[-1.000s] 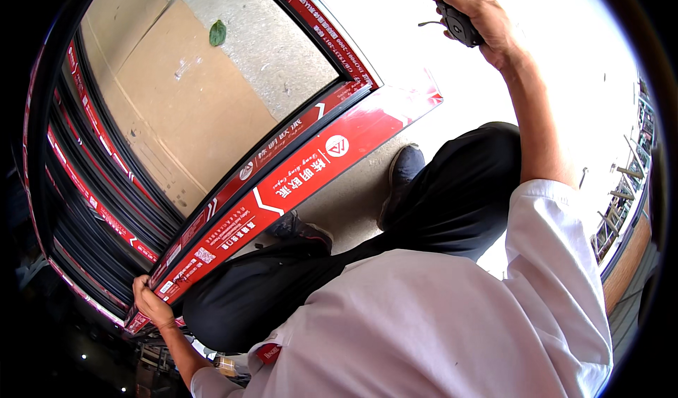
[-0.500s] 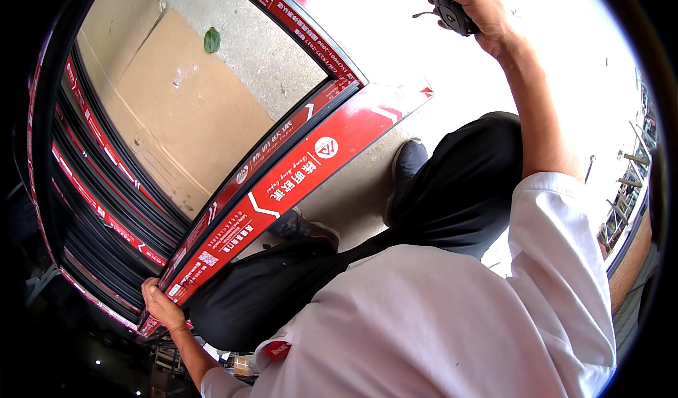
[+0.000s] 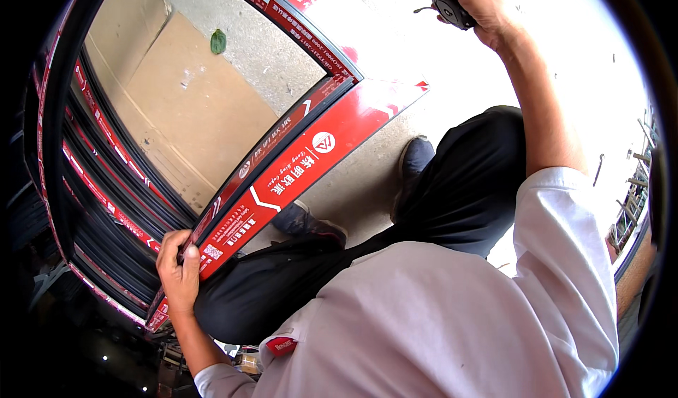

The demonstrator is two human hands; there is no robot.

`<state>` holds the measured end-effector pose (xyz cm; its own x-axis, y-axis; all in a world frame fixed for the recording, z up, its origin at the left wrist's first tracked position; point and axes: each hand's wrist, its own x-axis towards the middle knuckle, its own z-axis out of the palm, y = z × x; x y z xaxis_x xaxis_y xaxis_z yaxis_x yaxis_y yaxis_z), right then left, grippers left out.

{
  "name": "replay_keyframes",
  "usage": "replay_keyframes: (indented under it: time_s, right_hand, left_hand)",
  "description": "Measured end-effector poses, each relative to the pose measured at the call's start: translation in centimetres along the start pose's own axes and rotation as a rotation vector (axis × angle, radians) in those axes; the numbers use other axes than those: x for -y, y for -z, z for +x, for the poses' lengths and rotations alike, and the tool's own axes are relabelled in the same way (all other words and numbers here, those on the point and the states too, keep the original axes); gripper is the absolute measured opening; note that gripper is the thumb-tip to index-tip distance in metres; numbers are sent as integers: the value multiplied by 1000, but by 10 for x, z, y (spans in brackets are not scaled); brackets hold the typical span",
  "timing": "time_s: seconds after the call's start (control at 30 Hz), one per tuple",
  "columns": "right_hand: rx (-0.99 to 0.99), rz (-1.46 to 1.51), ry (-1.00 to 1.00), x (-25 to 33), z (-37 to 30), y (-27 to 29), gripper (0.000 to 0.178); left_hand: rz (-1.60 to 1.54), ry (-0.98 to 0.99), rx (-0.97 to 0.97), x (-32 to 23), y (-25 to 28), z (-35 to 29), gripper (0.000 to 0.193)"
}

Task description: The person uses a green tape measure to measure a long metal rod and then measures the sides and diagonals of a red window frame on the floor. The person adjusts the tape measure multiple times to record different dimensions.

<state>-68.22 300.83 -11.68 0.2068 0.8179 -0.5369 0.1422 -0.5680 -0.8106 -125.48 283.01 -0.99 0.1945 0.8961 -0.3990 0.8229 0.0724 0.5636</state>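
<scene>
My left hand (image 3: 178, 274) is wrapped round the near edge of a large dark frame (image 3: 300, 165), like a door or window frame, covered with red-and-white protective film. Its thumb lies on the red face and the fingers go over to the inner side, partly hidden. At the upper right my right hand (image 3: 484, 6) is closed on a compact black tool with a bit of green, apparently a tape measure (image 3: 452, 9), from which a short dark cord sticks out. The right arm is stretched forward, beyond the frame's far corner.
Several more dark profiles with red film (image 3: 116, 179) lie stacked at the left. Through the frame show flattened cardboard (image 3: 191, 80) and a green leaf (image 3: 218, 41) on the floor. My shoes (image 3: 415, 161) and bent knees are close to the frame's near side. Metal racks (image 3: 632, 200) stand far right.
My left hand has moved up along the frame's near edge, away from its lower corner, and grips it there. My right hand still holds the tool, slightly higher in view.
</scene>
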Motion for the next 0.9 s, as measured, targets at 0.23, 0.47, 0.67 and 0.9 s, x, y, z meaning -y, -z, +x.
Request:
replay_keyframes:
  time_s: [0.23, 0.47, 0.67, 0.9]
  right_hand:
    - [14, 44, -4, 3, -3, 2, 17]
    - [1, 62, 23, 4, -6, 5, 18]
    - [16, 58, 31, 0, -5, 9, 20]
    - [12, 57, 32, 4, -8, 6, 20]
  left_hand:
    - [-130, 85, 75, 4, -1, 9, 43]
    - [-59, 70, 54, 3, 4, 16, 51]
    - [-70, 133, 33, 9, 4, 17, 58]
    - [-63, 93, 46, 4, 8, 22, 60]
